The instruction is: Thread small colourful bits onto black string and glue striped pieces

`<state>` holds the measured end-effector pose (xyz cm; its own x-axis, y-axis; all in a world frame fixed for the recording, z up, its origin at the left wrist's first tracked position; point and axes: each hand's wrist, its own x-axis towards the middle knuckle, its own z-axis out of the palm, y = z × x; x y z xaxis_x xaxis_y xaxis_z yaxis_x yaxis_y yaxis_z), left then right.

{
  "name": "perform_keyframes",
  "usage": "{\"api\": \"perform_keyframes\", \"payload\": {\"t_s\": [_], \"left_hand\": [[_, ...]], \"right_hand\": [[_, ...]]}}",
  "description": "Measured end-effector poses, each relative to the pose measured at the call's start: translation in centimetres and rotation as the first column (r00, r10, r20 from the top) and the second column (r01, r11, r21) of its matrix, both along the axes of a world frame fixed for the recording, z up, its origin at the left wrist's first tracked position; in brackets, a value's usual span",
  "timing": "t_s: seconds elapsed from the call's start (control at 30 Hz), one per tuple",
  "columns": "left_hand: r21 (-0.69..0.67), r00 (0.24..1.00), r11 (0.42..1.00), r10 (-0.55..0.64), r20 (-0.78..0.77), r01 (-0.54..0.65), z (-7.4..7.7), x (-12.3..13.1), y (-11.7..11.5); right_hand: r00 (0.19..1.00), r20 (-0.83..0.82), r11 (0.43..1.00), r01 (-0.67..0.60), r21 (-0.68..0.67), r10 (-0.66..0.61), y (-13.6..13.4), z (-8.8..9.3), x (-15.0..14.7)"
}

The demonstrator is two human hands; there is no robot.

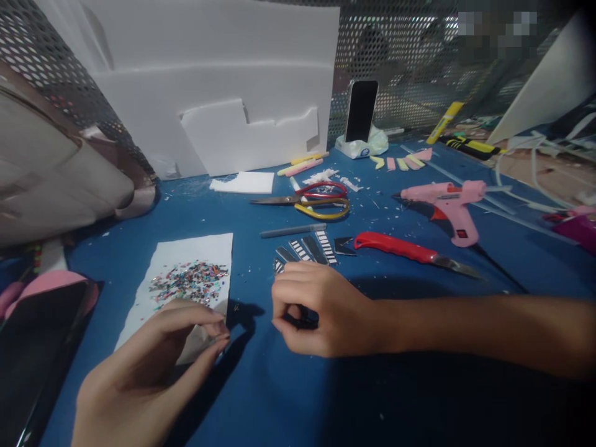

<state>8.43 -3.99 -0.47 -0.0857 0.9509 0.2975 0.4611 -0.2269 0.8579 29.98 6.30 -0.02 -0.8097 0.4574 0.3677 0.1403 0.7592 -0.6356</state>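
Observation:
My left hand [162, 360] is in a pinch, thumb and fingertips closed on something too small to make out. It is at the lower edge of a white paper sheet [161, 254] that bears a heap of tiny multicoloured bits [193, 282]. My right hand [321, 307] rests curled on the blue table, its fingers closed; a dark shape shows inside the curl, and I cannot tell what it is. Just beyond its knuckles lie several black and striped strips [313, 249]. Behind them are a grey stick [293, 231] and scissors [321, 200] with red and yellow handles.
At right lie a red-handled cutter [395, 246] and a pink glue gun [447, 202] with its cord. A phone [362, 112] stands at the back; another phone [40, 354] lies at left. White foam boards [218, 87] lean behind. A bag [51, 161] sits left.

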Motion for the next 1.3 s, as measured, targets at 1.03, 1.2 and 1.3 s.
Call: {"api": "perform_keyframes", "payload": {"t_s": [1.03, 1.2, 1.3], "left_hand": [[0.084, 0.998, 0.994, -0.066, -0.023, 0.068, -0.9, -0.6, 0.2], [0.126, 0.997, 0.989, -0.072, -0.031, 0.075, -1.1, -0.8, 0.4], [0.105, 0.999, 0.993, -0.047, -0.018, 0.048, -1.0, -0.8, 0.3]], "right_hand": [[1.000, -0.016, 0.999, 0.010, 0.037, -0.010, -0.1, -0.1, -0.2], [1.000, -0.016, 1.000, 0.006, 0.029, -0.005, 0.0, -0.2, -0.1], [1.000, -0.017, 0.999, 0.008, 0.036, -0.007, 0.0, -0.2, -0.2]]}}
